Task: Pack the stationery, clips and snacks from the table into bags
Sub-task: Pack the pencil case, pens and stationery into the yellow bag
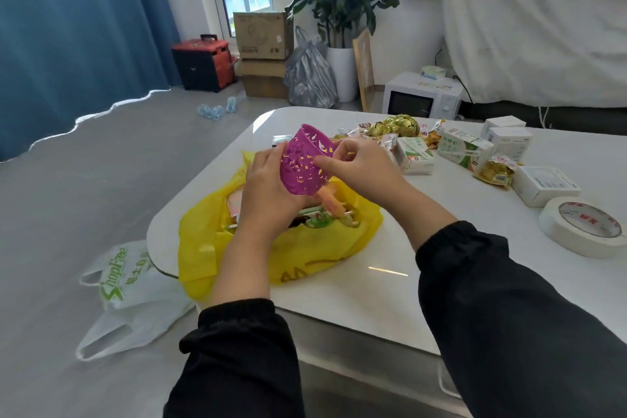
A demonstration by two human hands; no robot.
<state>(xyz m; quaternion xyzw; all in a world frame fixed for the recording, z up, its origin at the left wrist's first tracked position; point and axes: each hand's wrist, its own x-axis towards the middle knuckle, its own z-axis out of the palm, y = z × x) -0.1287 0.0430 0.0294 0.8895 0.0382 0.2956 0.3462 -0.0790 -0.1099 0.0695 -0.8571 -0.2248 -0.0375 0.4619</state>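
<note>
A purple perforated pen cup [307,161] is held tilted above the open yellow plastic bag [315,248], its mouth turned up and away from me. My left hand [268,187] grips the cup from below and the left side. My right hand [356,163] pinches its rim and wall on the right. Inside the bag lie pens and other stationery [325,214], partly hidden by my left hand. Snack packets [393,125] and cartons [461,146] lie further back on the white table [373,282].
A roll of white tape [582,226] and small white boxes [543,185] sit on the table's right side. A white shopping bag [132,295] lies on the floor by the table's left corner. A microwave [422,97], cardboard boxes and a plant stand behind.
</note>
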